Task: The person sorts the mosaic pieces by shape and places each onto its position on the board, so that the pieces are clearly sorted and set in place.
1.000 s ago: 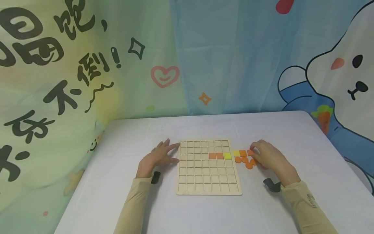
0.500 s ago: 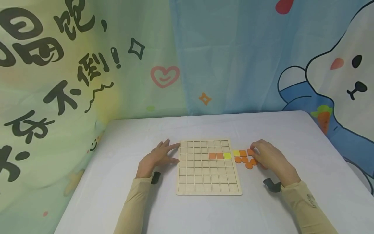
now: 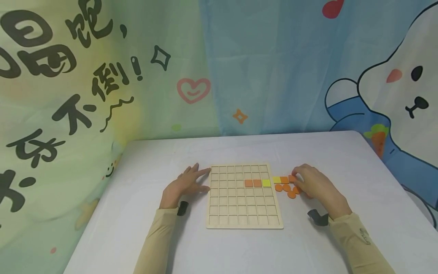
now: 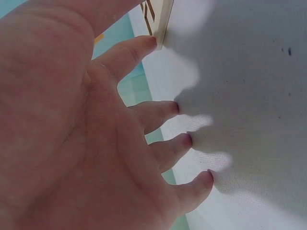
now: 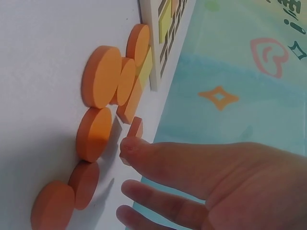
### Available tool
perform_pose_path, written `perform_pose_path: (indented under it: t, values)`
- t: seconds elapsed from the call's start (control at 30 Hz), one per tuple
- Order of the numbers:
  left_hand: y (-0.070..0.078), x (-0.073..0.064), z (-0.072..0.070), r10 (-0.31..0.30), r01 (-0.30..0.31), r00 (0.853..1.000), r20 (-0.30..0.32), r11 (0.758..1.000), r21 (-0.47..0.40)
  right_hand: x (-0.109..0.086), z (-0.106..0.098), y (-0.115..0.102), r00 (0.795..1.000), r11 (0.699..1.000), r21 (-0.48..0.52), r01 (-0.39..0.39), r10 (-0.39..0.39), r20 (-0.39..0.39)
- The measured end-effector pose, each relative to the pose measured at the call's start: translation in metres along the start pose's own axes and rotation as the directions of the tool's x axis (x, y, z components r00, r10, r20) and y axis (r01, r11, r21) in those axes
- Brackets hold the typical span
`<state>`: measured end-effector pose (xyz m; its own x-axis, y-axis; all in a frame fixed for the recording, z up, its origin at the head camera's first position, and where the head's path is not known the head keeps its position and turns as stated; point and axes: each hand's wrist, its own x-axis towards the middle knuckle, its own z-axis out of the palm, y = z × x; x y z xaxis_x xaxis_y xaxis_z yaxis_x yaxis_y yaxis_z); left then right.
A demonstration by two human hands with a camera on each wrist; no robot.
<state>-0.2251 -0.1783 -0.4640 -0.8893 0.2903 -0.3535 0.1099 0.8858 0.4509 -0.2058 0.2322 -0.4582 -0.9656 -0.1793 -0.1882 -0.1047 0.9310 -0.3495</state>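
Note:
A pale wooden grid board lies flat on the white table. My left hand is spread at its left edge, the index fingertip and thumb at the rim; in the left wrist view its other fingertips rest on the cloth. My right hand is to the right of the board, pinching an orange square tile with the thumb in front; the index finger is mostly hidden. Two orange squares and a yellow square sit side by side in one row of the grid.
Beside the board's right edge lie a yellow square and an orange square. Several orange discs lie below them, some partly under the right hand in the head view. A printed curtain hangs behind the table.

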Motion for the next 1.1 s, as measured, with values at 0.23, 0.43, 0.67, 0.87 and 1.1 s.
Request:
perform_pose_path:
  t: [0.23,0.43,0.67,0.87,1.1]
  values:
    - [0.001,0.000,0.000,-0.007,0.007,1.000,0.001,1.000,0.008,0.000,0.000,-0.006,1.000,1.000,0.005,0.008,-0.009,0.012]
    - [-0.001,0.000,0.000,-0.011,0.011,1.000,-0.002,1.000,0.000,0.002,0.001,-0.009,1.000,1.000,-0.010,0.024,-0.024,0.008]
    - [0.000,0.000,0.000,-0.006,0.006,1.000,-0.001,1.000,-0.001,0.003,0.003,-0.016,0.997,0.997,-0.036,0.063,-0.065,-0.031]
    - [0.000,0.000,0.000,-0.005,0.005,1.000,0.003,1.000,0.011,0.002,0.003,-0.024,0.995,0.995,-0.033,0.093,-0.094,-0.038]
    - [0.002,0.000,0.000,-0.009,0.009,1.000,0.002,1.000,0.016,0.003,0.003,-0.033,0.993,0.994,-0.015,0.109,-0.110,-0.032]
